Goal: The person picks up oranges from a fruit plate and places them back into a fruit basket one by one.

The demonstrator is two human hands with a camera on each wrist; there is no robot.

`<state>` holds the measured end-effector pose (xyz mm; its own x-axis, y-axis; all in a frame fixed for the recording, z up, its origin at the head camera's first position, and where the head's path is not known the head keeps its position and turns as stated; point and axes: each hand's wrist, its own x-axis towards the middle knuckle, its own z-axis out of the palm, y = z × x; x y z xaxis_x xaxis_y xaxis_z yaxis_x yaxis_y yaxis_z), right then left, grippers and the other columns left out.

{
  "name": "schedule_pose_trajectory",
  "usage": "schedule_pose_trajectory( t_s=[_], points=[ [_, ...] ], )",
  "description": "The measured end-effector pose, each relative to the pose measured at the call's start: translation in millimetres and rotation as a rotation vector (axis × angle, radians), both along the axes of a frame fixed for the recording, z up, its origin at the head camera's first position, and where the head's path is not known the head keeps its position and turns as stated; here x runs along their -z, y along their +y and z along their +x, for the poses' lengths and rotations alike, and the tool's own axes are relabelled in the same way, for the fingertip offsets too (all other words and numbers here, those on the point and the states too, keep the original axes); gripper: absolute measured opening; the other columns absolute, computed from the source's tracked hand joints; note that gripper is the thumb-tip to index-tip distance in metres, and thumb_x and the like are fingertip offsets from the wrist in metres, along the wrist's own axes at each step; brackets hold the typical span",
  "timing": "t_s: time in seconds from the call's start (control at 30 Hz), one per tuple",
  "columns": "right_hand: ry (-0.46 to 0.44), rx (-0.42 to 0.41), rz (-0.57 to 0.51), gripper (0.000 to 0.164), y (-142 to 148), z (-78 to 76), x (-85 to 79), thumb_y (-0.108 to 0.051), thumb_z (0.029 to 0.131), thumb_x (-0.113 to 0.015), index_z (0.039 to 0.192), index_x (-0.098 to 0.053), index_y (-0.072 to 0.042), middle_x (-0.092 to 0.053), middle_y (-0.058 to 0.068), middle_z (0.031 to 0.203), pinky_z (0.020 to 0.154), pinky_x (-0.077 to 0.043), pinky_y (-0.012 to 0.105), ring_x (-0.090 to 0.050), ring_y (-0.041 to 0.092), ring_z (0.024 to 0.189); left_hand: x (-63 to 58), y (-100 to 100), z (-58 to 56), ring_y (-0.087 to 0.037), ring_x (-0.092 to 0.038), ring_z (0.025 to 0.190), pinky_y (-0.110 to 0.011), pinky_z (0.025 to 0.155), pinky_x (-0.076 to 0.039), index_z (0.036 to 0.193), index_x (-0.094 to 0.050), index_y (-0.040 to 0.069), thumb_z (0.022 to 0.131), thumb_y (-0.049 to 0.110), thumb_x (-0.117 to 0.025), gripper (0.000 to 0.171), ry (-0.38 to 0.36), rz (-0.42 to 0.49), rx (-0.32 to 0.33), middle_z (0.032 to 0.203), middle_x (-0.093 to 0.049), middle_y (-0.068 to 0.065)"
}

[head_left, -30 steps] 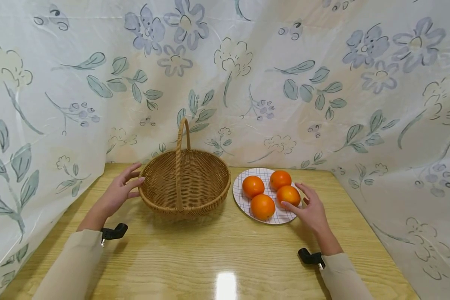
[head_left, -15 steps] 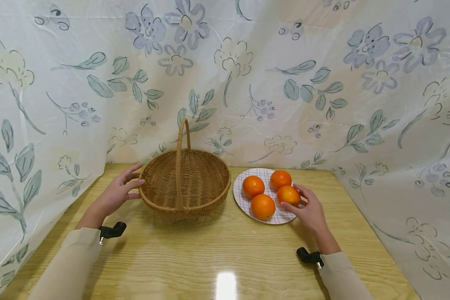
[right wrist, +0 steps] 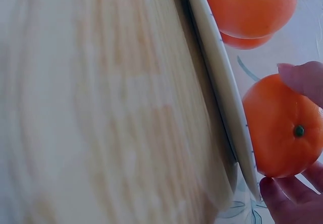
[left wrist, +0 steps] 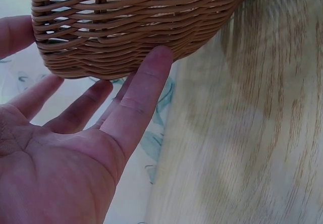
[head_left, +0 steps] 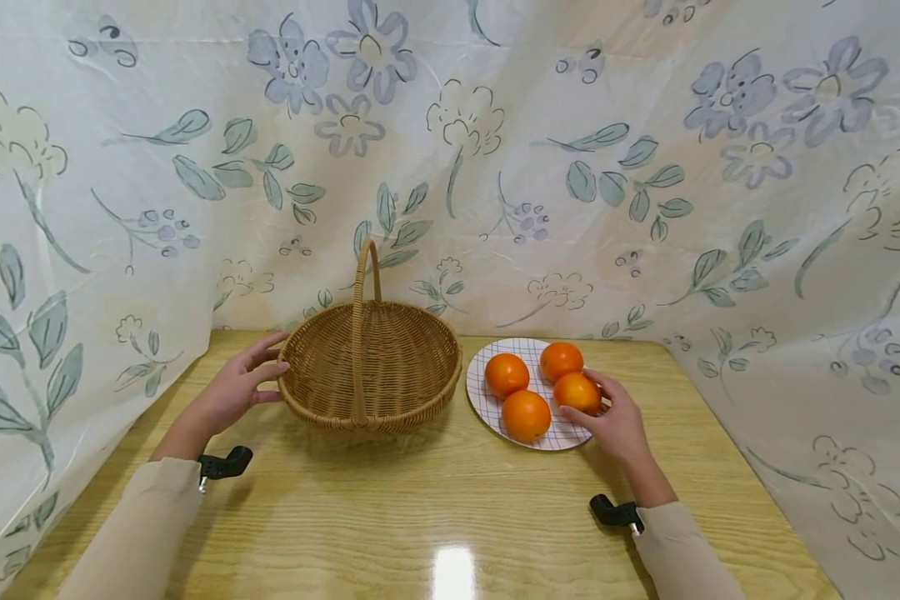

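A brown wicker basket (head_left: 412, 400) with a tall arched handle stands at the back, left of centre. My left hand (head_left: 232, 387) is at its left side, fingers extended, and in the left wrist view fingertips (left wrist: 157, 60) rest against the weave (left wrist: 126, 32). To the right, a white checked plate (head_left: 487, 408) holds several oranges. My right hand (head_left: 618, 425) grips the rightmost orange (head_left: 576, 392) between thumb and fingers. Up close in the right wrist view, that orange (right wrist: 277, 133) shows a green stem end and sits at the plate's rim (right wrist: 222, 67).
Three other oranges, at the left (head_left: 506, 375), the front (head_left: 526, 416) and the back (head_left: 561, 362), lie close together on the plate. Flowered cloth (head_left: 457, 167) hangs behind and along both sides of the wooden table (head_left: 390, 517). Each wrist carries a small black camera mount.
My right hand has moved slightly left, closing its thumb and fingers in on the rightmost orange. The left hand stays at the basket's side with barely any shift. Basket and plate have not moved.
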<state>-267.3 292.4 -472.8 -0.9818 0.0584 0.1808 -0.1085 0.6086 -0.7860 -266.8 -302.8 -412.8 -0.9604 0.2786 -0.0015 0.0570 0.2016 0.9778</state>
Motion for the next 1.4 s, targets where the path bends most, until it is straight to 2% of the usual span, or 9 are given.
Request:
schedule_pose_trajectory(
  t_s=[0.17, 0.43, 0.7, 0.9, 1.1, 1.2, 1.33, 1.4],
  points=[
    [-0.016, -0.002, -0.007, 0.082, 0.1, -0.7, 0.0, -0.032, 0.085, -0.085, 0.153, -0.045, -0.008, -0.042, 0.021, 0.156, 0.115, -0.042, 0.058, -0.044, 0.041, 0.137, 0.2, 0.1, 0.7, -0.025, -0.057, 0.124, -0.033, 0.088, -0.061, 0.166, -0.012, 0.013, 0.109, 0.027, -0.052, 0.071, -0.003, 0.011, 0.004, 0.161, -0.02, -0.033],
    [-0.031, 0.008, 0.004, 0.084, 0.5, -2.5, 2.4, -0.034, 0.085, -0.085, 0.154, -0.043, -0.011, -0.042, 0.02, 0.157, 0.113, -0.044, 0.059, -0.046, 0.043, 0.136, -0.7, 0.7, 1.5, -0.019, -0.058, 0.121, -0.033, 0.088, -0.061, 0.166, -0.012, 0.013, 0.109, 0.027, -0.051, 0.071, -0.006, 0.014, 0.003, 0.161, -0.02, -0.033],
    [-0.04, 0.019, 0.026, 0.082, -0.7, -0.5, 0.5, -0.034, 0.086, -0.085, 0.154, -0.044, -0.012, -0.042, 0.02, 0.157, 0.112, -0.045, 0.059, -0.046, 0.043, 0.135, -0.7, 0.1, 1.8, -0.027, -0.054, 0.127, -0.034, 0.089, -0.061, 0.166, -0.011, 0.014, 0.109, 0.027, -0.05, 0.07, -0.009, -0.006, 0.003, 0.162, -0.021, -0.032],
    [-0.04, 0.016, 0.008, 0.082, -2.3, 4.0, -8.2, -0.036, 0.086, -0.084, 0.155, -0.044, -0.013, -0.043, 0.019, 0.157, 0.111, -0.047, 0.057, -0.05, 0.043, 0.13, -3.2, 0.8, 2.0, -0.033, -0.05, 0.131, -0.033, 0.089, -0.061, 0.166, -0.011, 0.014, 0.11, 0.027, -0.05, 0.07, -0.012, -0.012, -0.001, 0.162, -0.02, -0.032],
    [-0.007, 0.012, -0.001, 0.082, -4.9, 10.4, -21.2, -0.038, 0.086, -0.084, 0.153, -0.046, -0.011, -0.045, 0.019, 0.156, 0.108, -0.049, 0.055, -0.056, 0.043, 0.123, -3.5, 1.1, -1.1, -0.021, -0.055, 0.124, -0.033, 0.089, -0.061, 0.166, -0.011, 0.014, 0.11, 0.026, -0.05, 0.069, -0.018, 0.005, 0.006, 0.163, -0.019, -0.031],
    [0.005, 0.005, 0.007, 0.082, -6.4, 12.7, -25.6, -0.041, 0.086, -0.084, 0.153, -0.047, -0.012, -0.045, 0.017, 0.156, 0.104, -0.051, 0.047, -0.058, 0.043, 0.121, -2.9, 0.8, -1.4, -0.015, -0.057, 0.12, -0.032, 0.088, -0.061, 0.166, -0.011, 0.014, 0.11, 0.025, -0.05, 0.07, -0.022, 0.015, 0.007, 0.162, -0.019, -0.032],
    [0.022, -0.018, 0.002, 0.081, -8.6, 13.7, -29.0, -0.043, 0.085, -0.084, 0.152, -0.048, -0.016, -0.048, 0.014, 0.154, 0.094, -0.051, 0.021, -0.061, 0.04, 0.119, -2.8, 0.3, -0.7, -0.013, -0.058, 0.119, -0.032, 0.088, -0.061, 0.166, -0.011, 0.013, 0.11, 0.026, -0.05, 0.07, -0.026, 0.019, 0.001, 0.162, -0.02, -0.032],
    [0.028, -0.034, -0.017, 0.08, -10.5, 14.3, -30.7, -0.042, 0.084, -0.085, 0.151, -0.049, -0.017, -0.05, 0.012, 0.152, 0.088, -0.048, 0.012, -0.062, 0.038, 0.118, -2.7, 0.0, -0.3, -0.014, -0.058, 0.119, -0.033, 0.089, -0.061, 0.166, -0.011, 0.013, 0.11, 0.026, -0.05, 0.07, -0.027, 0.021, 0.001, 0.162, -0.02, -0.032]
  ],
)
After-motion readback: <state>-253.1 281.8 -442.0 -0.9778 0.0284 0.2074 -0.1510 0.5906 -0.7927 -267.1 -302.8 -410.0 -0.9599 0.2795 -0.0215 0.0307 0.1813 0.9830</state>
